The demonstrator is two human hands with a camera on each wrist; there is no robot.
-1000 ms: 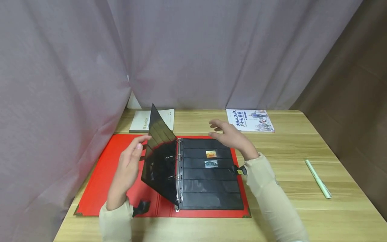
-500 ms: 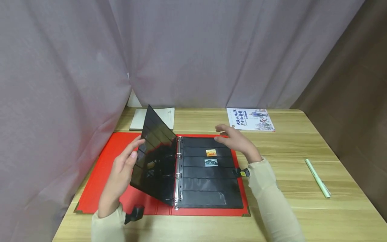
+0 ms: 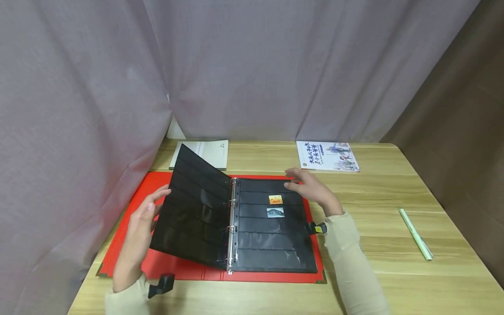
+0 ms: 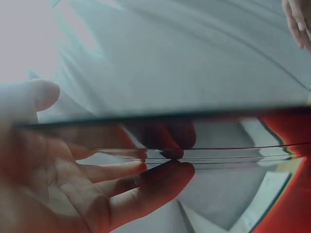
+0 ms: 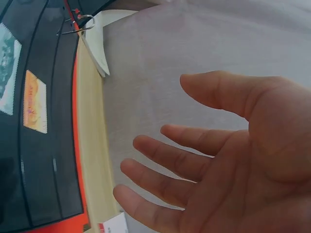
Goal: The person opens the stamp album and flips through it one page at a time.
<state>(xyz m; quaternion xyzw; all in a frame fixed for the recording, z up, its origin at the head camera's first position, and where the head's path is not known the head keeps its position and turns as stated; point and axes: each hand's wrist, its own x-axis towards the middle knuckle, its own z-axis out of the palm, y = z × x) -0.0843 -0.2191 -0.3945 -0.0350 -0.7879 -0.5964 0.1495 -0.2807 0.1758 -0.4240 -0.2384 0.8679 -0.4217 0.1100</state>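
A red stamp album (image 3: 189, 271) with metal rings (image 3: 232, 229) lies open on the table. One black, see-through pocket page (image 3: 193, 210) stands raised and leans left from the rings. My left hand (image 3: 135, 232) is at that page's free edge; in the left wrist view its fingers (image 4: 150, 194) extend behind the page, thumb apart on the other side. On the right-hand page (image 3: 275, 258) sit an orange stamp (image 3: 275, 199) and a blue-grey stamp (image 3: 275, 212). My right hand (image 3: 315, 192) hovers over that page's upper right corner, fingers spread, holding nothing.
Behind the album lies a pale notebook (image 3: 216, 153), partly covered by the raised page. A white booklet (image 3: 327, 155) with blue lettering is at the back right. A light green pen (image 3: 415, 234) lies at the right. Grey curtain (image 3: 252, 70) hangs behind the table.
The raised page has swung further left and lower, with my left hand moving left along with it. My right hand has shifted slightly right and toward me.
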